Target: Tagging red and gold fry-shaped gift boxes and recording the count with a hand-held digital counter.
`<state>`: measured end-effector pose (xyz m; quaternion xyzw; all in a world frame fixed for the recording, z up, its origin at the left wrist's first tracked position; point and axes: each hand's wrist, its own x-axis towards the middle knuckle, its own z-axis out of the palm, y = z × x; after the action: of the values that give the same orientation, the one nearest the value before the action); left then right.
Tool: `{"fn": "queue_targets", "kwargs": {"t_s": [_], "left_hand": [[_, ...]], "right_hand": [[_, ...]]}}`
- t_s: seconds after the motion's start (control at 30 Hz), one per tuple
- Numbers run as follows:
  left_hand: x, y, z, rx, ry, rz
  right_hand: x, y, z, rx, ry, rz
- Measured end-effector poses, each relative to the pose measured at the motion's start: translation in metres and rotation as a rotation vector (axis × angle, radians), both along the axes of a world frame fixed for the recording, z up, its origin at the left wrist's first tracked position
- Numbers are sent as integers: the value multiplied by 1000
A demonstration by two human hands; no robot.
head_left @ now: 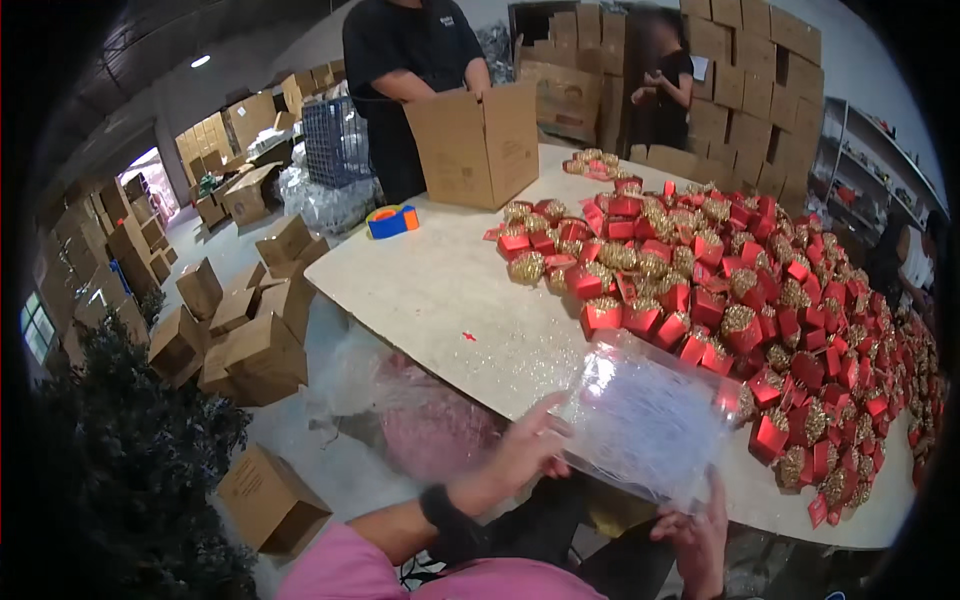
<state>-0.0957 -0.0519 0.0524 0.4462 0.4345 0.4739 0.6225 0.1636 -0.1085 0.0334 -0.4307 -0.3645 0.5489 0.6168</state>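
A clear plastic box (650, 425) filled with pale, thin strands is held tilted over the near edge of the table. Its left side is gripped by my left hand (530, 445), fingers curled at the box's edge. At the near right corner, my right hand (697, 535) grips the box with thumb and fingers. Just beyond the box lies a big heap of red ornaments with gold glittery tops (740, 325), several of them close to its far edge. What lies under the box is partly hidden.
A pale table (430, 310) carries a cardboard carton (480, 145), with a person in black (410, 50) reaching into it. Nearby sits a blue and orange tape dispenser (392, 221). Empty cartons (255, 355) and a dark artificial tree (140, 460) stand on the left. Another person (665, 85) stands behind.
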Motion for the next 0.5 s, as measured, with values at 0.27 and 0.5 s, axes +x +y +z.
{"fn": "queue_targets", "kwargs": {"t_s": [0.27,0.5], "left_hand": [[-145,21,-20,5,-104,344],[-168,69,-30,-85,282,371]], "right_hand": [[15,30,-26,-215,-157,402],[16,44,-14,-172,-209,197]]}}
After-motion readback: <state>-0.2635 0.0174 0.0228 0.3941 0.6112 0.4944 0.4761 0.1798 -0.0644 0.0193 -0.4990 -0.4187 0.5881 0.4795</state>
